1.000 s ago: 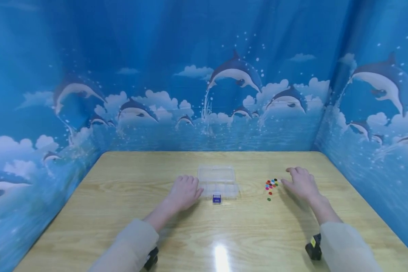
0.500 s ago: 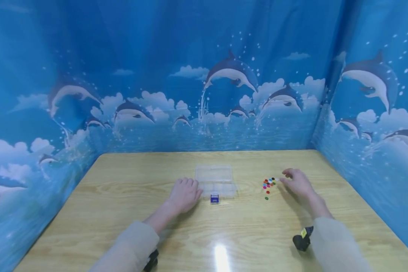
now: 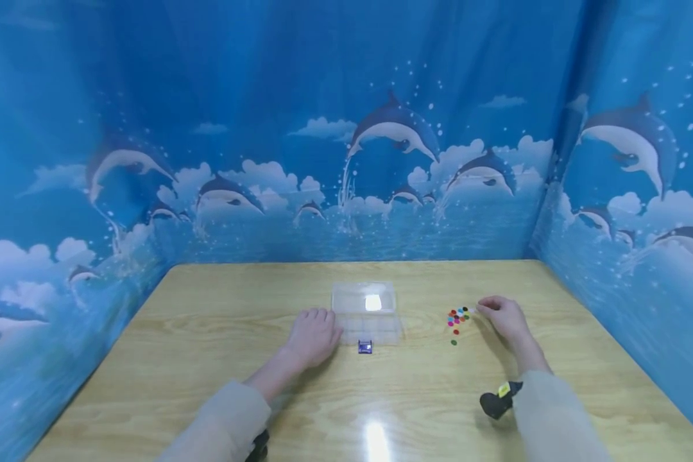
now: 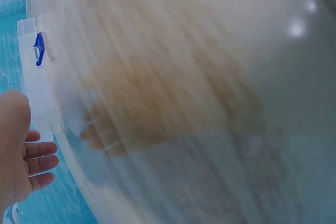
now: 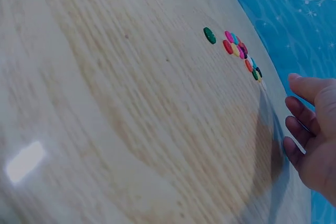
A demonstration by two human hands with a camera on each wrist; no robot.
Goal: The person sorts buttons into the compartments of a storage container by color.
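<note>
Holding the right hand (image 3: 501,316) just beside a loose cluster of small, round, multicoloured discs (image 3: 456,321) on the right half of a pale, wood-grained worktop (image 3: 219,314), with fingers gently bent, a gap between thumb and fingers in the right wrist view, and nothing visible in grasp. Hard to tell whether touching the small, round, whitish disc (image 3: 472,310) nearest the fingertips. Having, in front of that cluster, a round red disc (image 3: 456,332) close by and a round, dark green disc (image 3: 453,342) farther forward. Resting the left hand (image 3: 314,335) at the left side of a clear, rectangular, plastic box (image 3: 375,327), with fingers relaxed, nearly straight and gripping nothing in sight. Facing the box's clear, flat lid (image 3: 349,298), laid open at the back, and a small blue piece (image 3: 365,347) at the front edge. Working before a blue, dolphin-printed curtain (image 3: 289,154).
</note>
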